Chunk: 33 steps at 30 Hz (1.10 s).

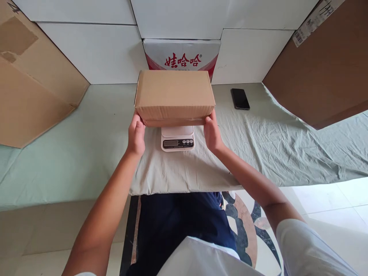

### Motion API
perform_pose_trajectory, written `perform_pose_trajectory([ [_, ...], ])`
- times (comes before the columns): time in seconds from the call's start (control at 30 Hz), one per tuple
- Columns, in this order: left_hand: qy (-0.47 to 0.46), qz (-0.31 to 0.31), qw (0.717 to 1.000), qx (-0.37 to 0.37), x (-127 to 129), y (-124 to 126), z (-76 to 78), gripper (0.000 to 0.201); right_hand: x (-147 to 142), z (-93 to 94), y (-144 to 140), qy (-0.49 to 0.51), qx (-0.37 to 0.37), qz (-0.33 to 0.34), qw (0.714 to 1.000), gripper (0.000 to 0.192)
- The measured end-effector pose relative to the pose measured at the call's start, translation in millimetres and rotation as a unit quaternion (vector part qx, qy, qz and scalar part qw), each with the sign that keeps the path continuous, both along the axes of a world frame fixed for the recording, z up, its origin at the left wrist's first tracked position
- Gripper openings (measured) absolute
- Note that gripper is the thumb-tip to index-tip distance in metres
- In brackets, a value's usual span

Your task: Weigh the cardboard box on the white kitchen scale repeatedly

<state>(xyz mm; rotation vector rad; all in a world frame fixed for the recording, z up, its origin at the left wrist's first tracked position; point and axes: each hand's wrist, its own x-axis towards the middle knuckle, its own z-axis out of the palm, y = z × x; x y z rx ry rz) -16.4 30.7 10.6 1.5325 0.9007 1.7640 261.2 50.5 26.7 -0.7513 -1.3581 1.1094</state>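
Above a kitchen-type scale (177, 145) on a cloth-covered table (86, 153), as the head camera is showing it, a person is holding a brown cardboard box (175, 88) with both bare hands. The left hand (136, 136) is gripping the box at its near left corner, the thumb lying toward the front and the other fingers mostly hiding from view. The right hand (212, 132) is gripping the near right corner in much the same way, its thumb pressing by the lower front edge. The box is sitting level between the two hands, its long side facing the person, and it is covering the rear of the scale; whether its underside is touching the weighing plate, one cannot tell. The scale's display and three round buttons are facing the person.

Behind the box, a white carton (184, 53) with red lettering is standing against white panels (89, 50). A dark phone (240, 99) is lying on the cloth to the right, well apart from the right hand. Large cardboard pieces are flanking the table, one on the left (43, 80), another on the right (324, 69) bearing a printed label (313, 21).
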Motion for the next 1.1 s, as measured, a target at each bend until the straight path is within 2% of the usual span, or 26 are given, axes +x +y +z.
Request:
perform_pose_trajectory([
  [0.1,-0.006,0.002,1.000,0.007,-7,29,8.1,0.072,-6,7.2,23,0.007,0.025,-0.004,1.000,0.087],
  [0.17,-0.014,0.004,1.000,0.000,-12,55,8.2,0.077,-12,8.7,44,0.016,0.030,-0.014,0.999,0.093],
  [0.33,-0.060,0.038,0.997,-0.030,-11,123,-4.5,0.096,-25,5.2,101,0.013,0.035,-0.034,0.999,0.098],
  [0.47,-0.085,0.050,0.992,-0.075,0,156,-18.8,0.108,-26,-7.9,132,0.015,0.020,-0.041,0.999,0.106],
  [0.57,-0.106,0.053,0.988,-0.101,7,167,-31.1,0.112,-23,-20.9,142,0.016,-0.002,-0.047,0.999,0.109],
  [0.73,-0.124,0.040,0.981,-0.142,8,175,-47.2,0.109,-18,-34.9,145,0.023,-0.017,-0.045,0.999,0.102],
  [1.1,-0.136,0.047,0.979,-0.146,5,178,-57.1,0.108,-18,-46.8,144,0.032,-0.039,-0.046,0.998,0.101],
])
